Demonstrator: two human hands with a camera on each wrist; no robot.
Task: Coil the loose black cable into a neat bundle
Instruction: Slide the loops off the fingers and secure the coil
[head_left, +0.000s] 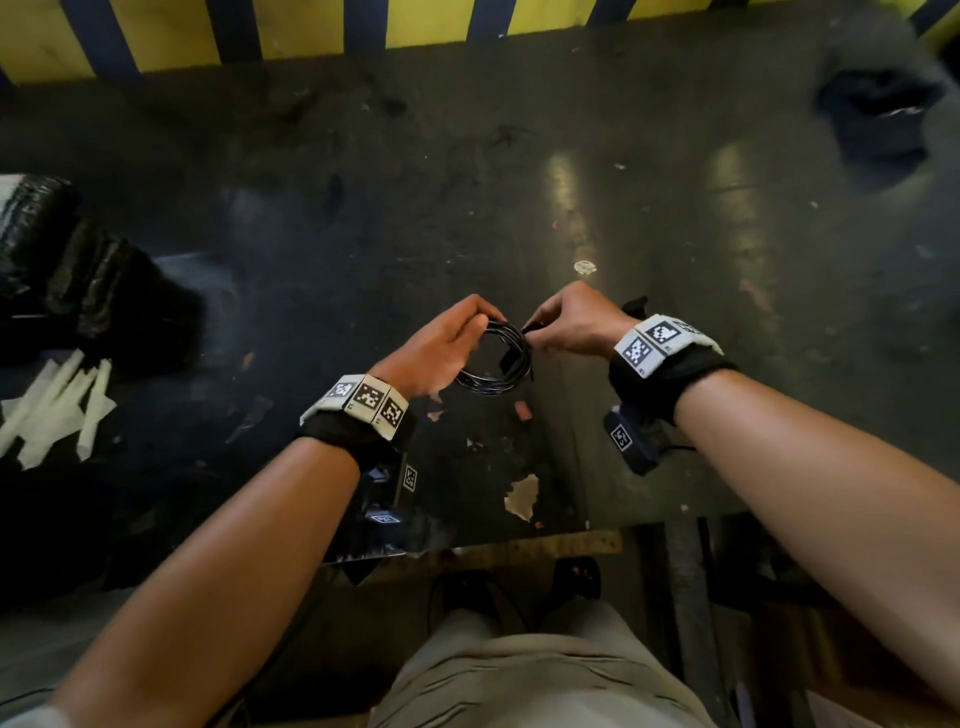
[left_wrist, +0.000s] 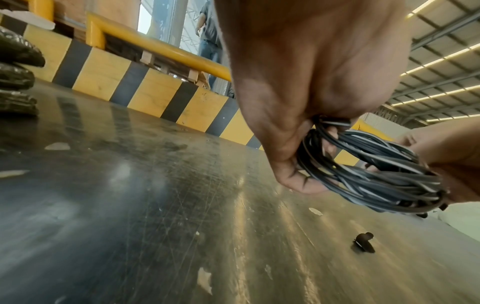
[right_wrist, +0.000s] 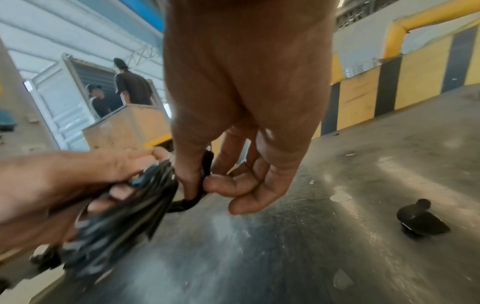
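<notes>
Held above the dark worktable (head_left: 675, 312), the black cable coil (head_left: 493, 364) looks light and springy. The left hand (head_left: 441, 345) grips its nine o'clock side; the right hand (head_left: 571, 322) pinches a black strap (right_wrist: 205, 174) at two o'clock. Farther off lies a small black clip (right_wrist: 420, 222).

Black wristbands (head_left: 358, 436) carrying white coded marker tiles (head_left: 370, 397).

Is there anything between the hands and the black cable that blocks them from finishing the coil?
Nothing visible blocks them. The left hand already grips the coiled black cable above the table; the right hand pinches its loose end.
</notes>
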